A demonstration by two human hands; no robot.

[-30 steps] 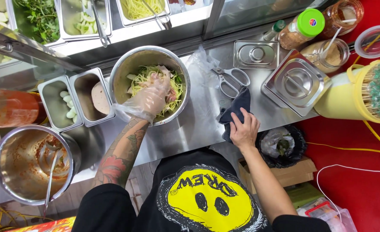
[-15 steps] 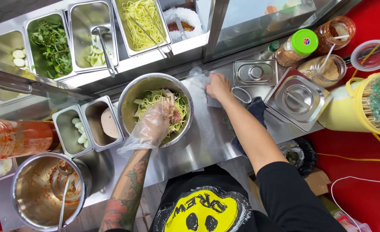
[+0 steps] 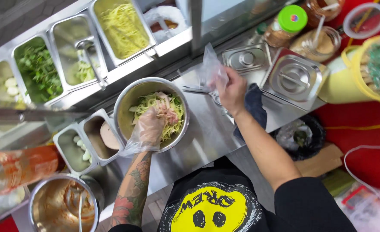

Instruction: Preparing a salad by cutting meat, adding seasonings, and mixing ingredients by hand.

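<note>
Honestly, gloved left hand (image 3: pixel 149 129) grips limp, slippery salad (image 3: pixel 160 114); right hand (image 3: pixel 229 88) pinches a flimsy plastic bag (image 3: pixel 211 64) by its edge.

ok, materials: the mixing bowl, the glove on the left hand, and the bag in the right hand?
Mixing bowl: looks like stainless steel, brushed grey with a bright rim.
Glove, on the left hand: thin clear plastic film, loose and wrinkled, skin showing through.
Bag, pinched by the right hand: clear thin plastic, crumpled with glossy highlights; exact polymer can't be told.
</note>
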